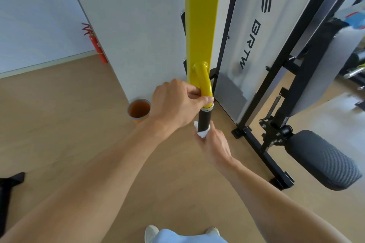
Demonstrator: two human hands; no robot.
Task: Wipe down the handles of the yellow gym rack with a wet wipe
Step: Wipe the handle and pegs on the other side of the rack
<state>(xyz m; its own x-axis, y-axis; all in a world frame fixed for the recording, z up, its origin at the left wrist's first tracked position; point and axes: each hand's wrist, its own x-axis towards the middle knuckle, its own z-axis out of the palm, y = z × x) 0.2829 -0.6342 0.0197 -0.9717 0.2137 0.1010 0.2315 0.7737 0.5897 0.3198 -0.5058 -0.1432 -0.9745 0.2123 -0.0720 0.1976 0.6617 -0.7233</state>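
The yellow gym rack's upright post [201,25] rises in the middle of the view. A curved yellow handle arm [204,80] comes off it and ends in a black grip [203,121]. My left hand [173,106] grips the yellow arm just above the silver collar. My right hand [214,144] is closed around the lower end of the black grip, with a crumpled white wet wipe [201,132] pressed between the fingers and the grip. The grip's tip is hidden by the wipe and hand.
An orange cup with a grey rim [139,109] stands on the wooden floor beside the white wall corner. A black-framed machine with a white panel [254,45] and a padded roller [324,159] stands right. A red fire extinguisher [97,47] leans far left.
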